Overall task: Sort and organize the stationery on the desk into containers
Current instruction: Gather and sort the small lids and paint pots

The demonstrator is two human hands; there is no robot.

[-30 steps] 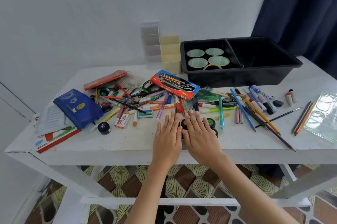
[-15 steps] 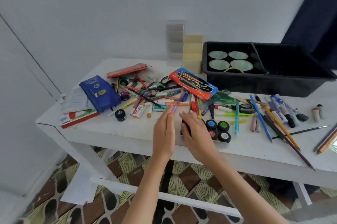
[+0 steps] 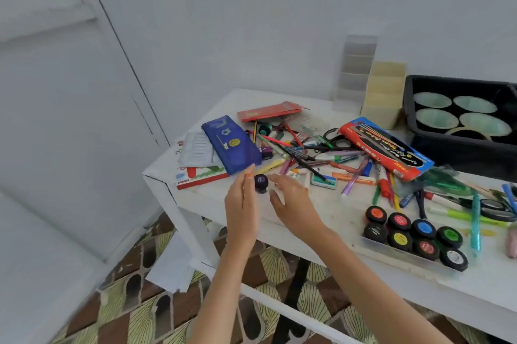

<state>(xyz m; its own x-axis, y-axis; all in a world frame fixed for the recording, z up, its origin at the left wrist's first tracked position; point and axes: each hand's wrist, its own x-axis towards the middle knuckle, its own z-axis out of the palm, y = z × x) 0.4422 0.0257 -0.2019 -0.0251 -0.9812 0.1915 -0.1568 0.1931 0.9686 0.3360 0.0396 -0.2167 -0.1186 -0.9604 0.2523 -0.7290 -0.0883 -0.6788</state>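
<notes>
Head view: early going, paint pots [image 3: 414, 234] trayed near table [image 3: 335, 217] front edge, pens [image 3: 307, 153] strewn, left hand [image 3: 240, 203] and right hand [image 3: 291, 198] slack-fingered, flanking purple pot [image 3: 261, 183].

Black tray [image 3: 461, 153] cut off at right edge, red box [image 3: 386, 147] lettering too blurred to read

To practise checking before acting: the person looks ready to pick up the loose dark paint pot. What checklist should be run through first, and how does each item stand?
1. Paint pot sits between the left hand and the right hand: ok.
2. Grip on the pot: not ok; both hands look open beside it.
3. Fingers touching the pot: cannot tell.
4. Lid on the pot: ok; whether it is tight, cannot tell.
5. Tray with the other pots in view, off to the right: ok.
6. Free place in that tray: cannot tell.
</notes>
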